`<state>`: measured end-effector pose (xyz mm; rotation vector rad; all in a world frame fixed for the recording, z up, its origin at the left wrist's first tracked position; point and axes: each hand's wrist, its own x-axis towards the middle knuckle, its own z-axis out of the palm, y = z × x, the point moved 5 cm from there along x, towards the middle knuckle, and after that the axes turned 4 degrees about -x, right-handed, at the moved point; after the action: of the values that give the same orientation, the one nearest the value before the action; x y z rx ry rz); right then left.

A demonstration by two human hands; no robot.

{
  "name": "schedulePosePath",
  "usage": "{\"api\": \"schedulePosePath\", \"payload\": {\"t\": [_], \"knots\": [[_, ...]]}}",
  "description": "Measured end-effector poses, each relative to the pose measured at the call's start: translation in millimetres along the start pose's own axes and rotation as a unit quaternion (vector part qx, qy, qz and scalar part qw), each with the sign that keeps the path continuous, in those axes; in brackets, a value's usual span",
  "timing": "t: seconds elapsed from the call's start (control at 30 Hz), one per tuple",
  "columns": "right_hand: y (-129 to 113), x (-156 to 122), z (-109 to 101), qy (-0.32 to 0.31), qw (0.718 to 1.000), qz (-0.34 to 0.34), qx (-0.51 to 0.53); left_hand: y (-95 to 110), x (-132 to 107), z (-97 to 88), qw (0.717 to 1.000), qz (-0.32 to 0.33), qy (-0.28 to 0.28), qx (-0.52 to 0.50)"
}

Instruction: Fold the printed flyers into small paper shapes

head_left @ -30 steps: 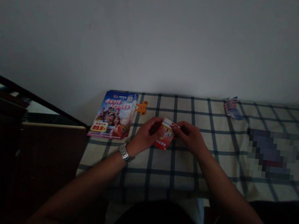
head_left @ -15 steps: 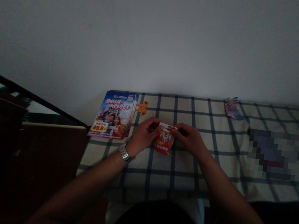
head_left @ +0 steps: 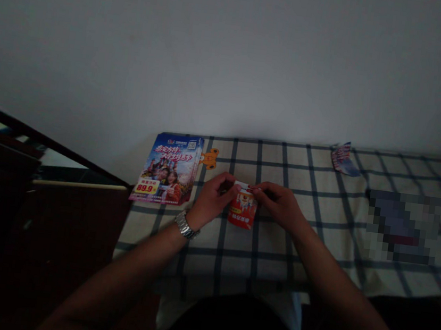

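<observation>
A small folded red leaflet (head_left: 243, 210) hangs between both hands just above the checked bedsheet (head_left: 275, 246). My left hand (head_left: 212, 199), with a metal watch at the wrist, pinches its upper left corner. My right hand (head_left: 278, 201) pinches the upper right edge. The fingers of both hands are closed on the paper. A stack of blue flyers (head_left: 168, 168) marked 89.9 lies flat to the left of my left hand.
A folded paper piece (head_left: 343, 160) sits at the back right by the grey wall. An orange cartoon print (head_left: 209, 158) shows on the sheet. A blurred patch (head_left: 401, 226) lies at the right. Dark wooden furniture (head_left: 38, 207) stands at the left.
The red leaflet has turned from tilted to hanging straight down and sits slightly lower. Both hands stayed nearly in place, still pinching its top.
</observation>
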<state>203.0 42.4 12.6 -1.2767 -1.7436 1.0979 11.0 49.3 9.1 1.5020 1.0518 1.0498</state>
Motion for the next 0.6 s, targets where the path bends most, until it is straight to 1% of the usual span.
{"api": "schedulePosePath", "payload": {"t": [0.37, 0.6], "knots": [[4.8, 0.4, -0.2, -0.003, 1.000, -0.002, -0.015, -1.4, 0.2, -1.2, 1.000, 0.008, 0.001, 0.004], [-2.1, 1.2, -0.3, 0.005, 1.000, -0.011, -0.006, -0.7, -0.1, -0.3, 1.000, 0.007, 0.003, 0.005]]}}
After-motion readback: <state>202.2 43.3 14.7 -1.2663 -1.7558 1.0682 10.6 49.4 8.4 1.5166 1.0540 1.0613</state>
